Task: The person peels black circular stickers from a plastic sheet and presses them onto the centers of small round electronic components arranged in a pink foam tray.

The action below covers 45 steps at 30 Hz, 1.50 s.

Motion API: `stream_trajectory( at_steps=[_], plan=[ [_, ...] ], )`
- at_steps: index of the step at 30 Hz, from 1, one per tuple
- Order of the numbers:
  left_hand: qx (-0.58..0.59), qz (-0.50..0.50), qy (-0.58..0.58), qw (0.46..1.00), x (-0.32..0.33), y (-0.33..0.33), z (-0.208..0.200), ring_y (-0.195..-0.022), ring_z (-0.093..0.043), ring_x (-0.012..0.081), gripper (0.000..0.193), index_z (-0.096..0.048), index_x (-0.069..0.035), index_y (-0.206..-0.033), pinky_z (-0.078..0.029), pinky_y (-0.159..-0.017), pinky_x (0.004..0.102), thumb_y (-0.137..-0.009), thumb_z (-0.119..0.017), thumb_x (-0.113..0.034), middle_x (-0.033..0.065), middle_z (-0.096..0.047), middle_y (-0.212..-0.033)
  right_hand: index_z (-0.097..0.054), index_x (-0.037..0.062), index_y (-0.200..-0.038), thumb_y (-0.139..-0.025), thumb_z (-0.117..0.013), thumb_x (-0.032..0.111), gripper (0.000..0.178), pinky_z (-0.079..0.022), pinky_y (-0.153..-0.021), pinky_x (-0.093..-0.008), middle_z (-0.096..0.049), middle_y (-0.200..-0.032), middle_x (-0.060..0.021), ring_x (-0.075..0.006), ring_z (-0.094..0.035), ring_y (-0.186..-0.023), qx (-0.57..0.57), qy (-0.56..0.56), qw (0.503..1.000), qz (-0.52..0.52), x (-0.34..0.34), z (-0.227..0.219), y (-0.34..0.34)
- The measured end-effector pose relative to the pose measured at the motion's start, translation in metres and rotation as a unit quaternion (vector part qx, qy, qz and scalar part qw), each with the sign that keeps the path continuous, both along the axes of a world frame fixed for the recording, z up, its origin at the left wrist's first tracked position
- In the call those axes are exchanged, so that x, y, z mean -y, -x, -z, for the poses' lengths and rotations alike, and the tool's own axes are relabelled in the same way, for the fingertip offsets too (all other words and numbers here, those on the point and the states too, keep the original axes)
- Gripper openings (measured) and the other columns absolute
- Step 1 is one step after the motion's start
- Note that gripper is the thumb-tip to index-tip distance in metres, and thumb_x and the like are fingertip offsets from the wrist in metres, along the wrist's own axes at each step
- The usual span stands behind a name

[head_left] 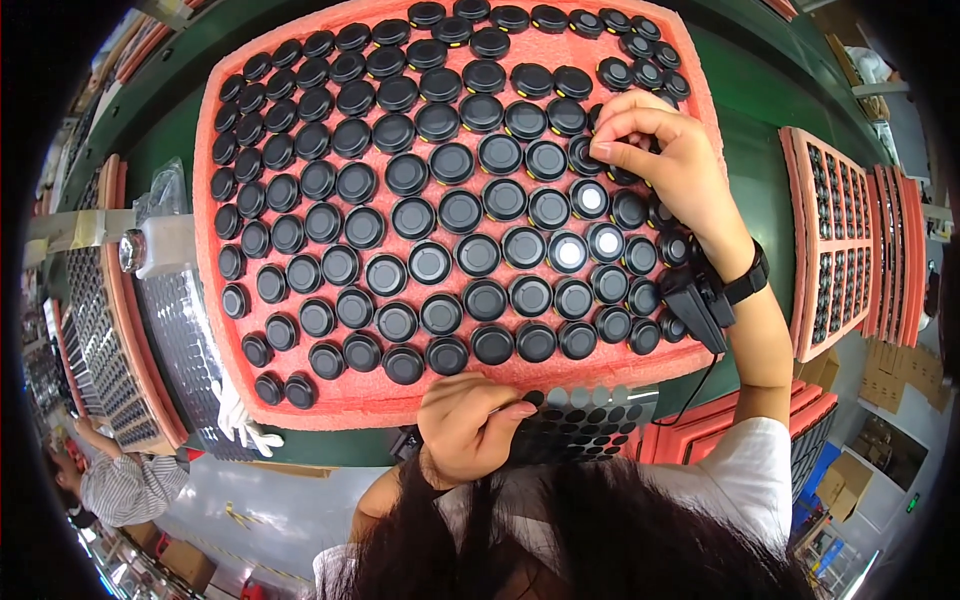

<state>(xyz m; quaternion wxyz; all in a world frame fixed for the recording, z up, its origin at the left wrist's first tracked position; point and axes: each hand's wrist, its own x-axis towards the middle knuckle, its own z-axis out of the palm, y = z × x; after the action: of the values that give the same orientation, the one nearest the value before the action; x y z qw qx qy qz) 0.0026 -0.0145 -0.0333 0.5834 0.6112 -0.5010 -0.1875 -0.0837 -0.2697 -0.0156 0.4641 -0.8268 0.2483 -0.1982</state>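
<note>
Many round black puck-shaped units (410, 172) stand in rows on a pink foam tray (330, 408). Three of them, right of the middle, carry a bright pale face (591, 199). Over the upper right rows is my right hand (665, 150), its thumb and fingertips closed in a pinch beside a puck; anything between them is too small to make out. My left hand (465, 425) is closed at the tray's near edge. Its thumb and finger pinch the left edge of a clear sheet of round grey and dark stickers (590, 420), held below the tray.
A black strap (748, 280) circles my right wrist, near a small black box with a cable (692, 305). Foam trays of parts (835, 240) stack at right. White gloves (243, 420) and a clear plastic bottle (165, 245) lie left. Another person (135, 485) works at far left.
</note>
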Motion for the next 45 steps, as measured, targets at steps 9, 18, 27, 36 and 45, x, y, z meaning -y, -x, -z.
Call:
stream_trajectory(
  at_steps=[9, 18, 27, 36, 45],
  plan=[
    [0.010, -0.003, -0.009, 1.000, 0.000, 0.000, -0.002, -0.039, -0.047, 0.0201, 0.013, -0.057, 0.000, -0.068, -0.039, -0.042, 0.0281, -0.065, -0.069, -0.001, 0.0068, -0.050, -0.050, -0.062, 0.0012, -0.079, -0.075, -0.064, 0.002, 0.005, -0.033, -0.060, -0.0163, -0.054, -0.085, 0.0048, -0.0023, -0.041, -0.068, 0.014, -0.007, 1.000, -0.023, 0.002, 0.004, 0.001],
    [0.018, -0.007, -0.011, 1.000, 0.000, 0.000, -0.002, -0.040, -0.047, 0.0203, 0.012, -0.057, 0.000, -0.069, -0.039, -0.043, 0.0280, -0.065, -0.069, -0.001, 0.0068, -0.051, -0.051, -0.061, 0.0011, -0.078, -0.074, -0.065, 0.001, 0.006, -0.033, -0.059, -0.0163, -0.053, -0.086, 0.0048, -0.0025, -0.040, -0.067, 0.012, 0.021, 0.999, -0.026, 0.001, 0.007, 0.001],
    [0.007, -0.005, -0.006, 1.000, 0.000, 0.001, -0.002, -0.040, -0.047, 0.0206, 0.010, -0.058, 0.001, -0.070, -0.039, -0.043, 0.0281, -0.066, -0.067, 0.000, 0.0073, -0.051, -0.051, -0.059, 0.0013, -0.085, -0.071, -0.066, -0.001, 0.016, -0.037, -0.067, -0.0191, -0.053, -0.089, 0.0013, -0.0062, -0.044, -0.074, 0.042, 0.053, 0.997, 0.032, -0.004, -0.004, 0.006],
    [0.005, -0.009, -0.007, 1.000, 0.000, 0.000, -0.006, -0.041, -0.048, 0.0206, 0.008, -0.058, 0.001, -0.070, -0.037, -0.042, 0.0277, -0.068, -0.066, 0.001, 0.0074, -0.051, -0.051, -0.059, 0.0009, -0.077, -0.066, -0.070, 0.001, 0.016, -0.042, -0.069, -0.0267, -0.057, -0.083, -0.0042, -0.0156, -0.053, -0.077, 0.025, -0.059, 0.979, -0.192, -0.065, -0.034, 0.026],
    [-0.006, -0.009, -0.029, 1.000, -0.001, 0.001, -0.005, -0.042, -0.048, 0.0215, 0.009, -0.057, 0.000, -0.070, -0.037, -0.042, 0.0282, -0.069, -0.066, 0.001, 0.0084, -0.051, -0.052, -0.060, 0.0031, -0.075, -0.066, -0.072, 0.003, 0.015, -0.043, -0.064, -0.0279, -0.056, -0.079, -0.0044, -0.0166, -0.054, -0.072, -0.032, -0.141, 0.958, -0.247, -0.089, -0.028, 0.027]
  ],
)
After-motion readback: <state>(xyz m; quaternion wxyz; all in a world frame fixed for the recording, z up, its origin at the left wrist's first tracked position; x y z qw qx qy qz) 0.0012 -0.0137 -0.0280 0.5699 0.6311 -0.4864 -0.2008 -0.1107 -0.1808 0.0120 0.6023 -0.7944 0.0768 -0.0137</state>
